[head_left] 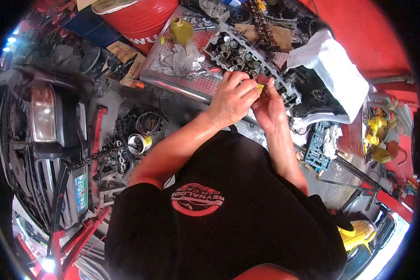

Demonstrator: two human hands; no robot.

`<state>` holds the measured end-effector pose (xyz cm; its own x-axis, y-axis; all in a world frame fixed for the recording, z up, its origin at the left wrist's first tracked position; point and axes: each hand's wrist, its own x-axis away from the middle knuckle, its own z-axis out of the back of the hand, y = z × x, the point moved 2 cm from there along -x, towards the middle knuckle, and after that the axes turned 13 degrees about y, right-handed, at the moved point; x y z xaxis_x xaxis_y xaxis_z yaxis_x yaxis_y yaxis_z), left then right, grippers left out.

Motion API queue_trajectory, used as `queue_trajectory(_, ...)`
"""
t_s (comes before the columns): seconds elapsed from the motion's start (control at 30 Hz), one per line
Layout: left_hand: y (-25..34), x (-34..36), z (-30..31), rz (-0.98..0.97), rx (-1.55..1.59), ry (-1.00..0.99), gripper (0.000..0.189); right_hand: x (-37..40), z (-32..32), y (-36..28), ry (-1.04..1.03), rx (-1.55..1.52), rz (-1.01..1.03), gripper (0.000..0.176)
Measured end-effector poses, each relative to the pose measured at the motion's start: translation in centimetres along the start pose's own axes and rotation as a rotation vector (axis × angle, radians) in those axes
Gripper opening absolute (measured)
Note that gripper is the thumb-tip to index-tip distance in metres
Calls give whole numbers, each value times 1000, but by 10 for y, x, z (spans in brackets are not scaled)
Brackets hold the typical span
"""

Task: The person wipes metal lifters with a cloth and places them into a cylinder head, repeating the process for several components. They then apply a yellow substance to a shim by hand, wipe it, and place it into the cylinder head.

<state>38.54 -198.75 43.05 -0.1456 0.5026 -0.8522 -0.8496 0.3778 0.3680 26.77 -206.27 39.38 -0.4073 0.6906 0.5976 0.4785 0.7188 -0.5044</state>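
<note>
Head view shows the left hand (234,97) pinching a yellow piece (260,87), the right hand (270,108) a reddish part (262,79), apparently working them together; next calls for steady control.

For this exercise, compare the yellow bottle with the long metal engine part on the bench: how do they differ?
Colour: the yellow bottle is golden; the metal engine part is mostly grey.
Size and shape: the bottle is small and compact; the engine part is longer, with many openings.
View: the left hand partly covers the engine part; the bottle is clear of it.
Shared: both are on the perforated bench.
</note>
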Motion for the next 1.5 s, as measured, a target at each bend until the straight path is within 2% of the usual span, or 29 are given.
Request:
queue_trajectory(0.13,24,-5,-5,23,-38,-27,20,7,27,-14,-53,147,-120,24)
queue_trajectory(0.17,31,-6,-5,12,-50,-48,20,7,34,-14,-45,204,-154,16)
queue_trajectory(0.43,80,15,0,-100,-239,-133,18,6,49,-22,-108,182,-404,14)
queue_trajectory(0.53,97,23,9,-106,-285,-169,18,4,52,-23,-19,108,-436,16)
queue_trajectory(0.6,106,29,16,-101,-309,-204,17,-18,62,-36,115,188,-367,19)
queue_trajectory(0.67,108,32,21,-94,-331,-235,17,-17,58,-50,133,72,-377,18)
queue_trajectory(0.77,87,49,28,153,-353,-135,10,-14,55,-50,-21,-1,-460,20)
queue_trajectory(0.8,78,50,31,238,-343,-102,10,-14,54,-48,-46,-33,-484,27)
queue_trajectory(0.83,71,49,34,395,-284,7,11,-17,58,-46,-142,-65,-510,30)
queue_trajectory(0.87,62,51,37,483,-254,68,11,-20,60,-44,-241,-97,-539,32)
queue_trajectory(0.93,37,63,44,660,-217,198,13,-20,54,-40,-151,-48,-501,25)
queue_trajectory(0.97,24,70,49,815,-235,217,16,-23,52,-36,-142,-20,-460,21)
queue_trajectory(1.07,-30,78,63,1017,-88,316,19,-28,47,-21,-196,124,-348,17)
queue_trajectory(1.1,-52,79,67,989,-122,344,26,-34,52,-14,-167,169,-344,16)
queue_trajectory(1.2,-132,100,80,940,-182,389,21,-50,63,9,-119,340,-269,14)
queue_trajectory(1.23,-156,99,86,1031,-231,328,13,-54,67,18,-74,382,-221,15)
queue_trajectory(1.33,-237,100,93,1162,-203,378,13,-56,52,34,93,468,-179,21)
queue_trajectory(1.4,-313,123,86,1161,-242,342,13,-72,55,53,166,531,-121,22)
queue_trajectory(1.47,-373,137,74,1155,-297,289,13,-79,30,65,287,556,-159,24)
queue_trajectory(1.5,-398,138,67,1206,-284,233,14,-83,9,68,272,584,-168,31)
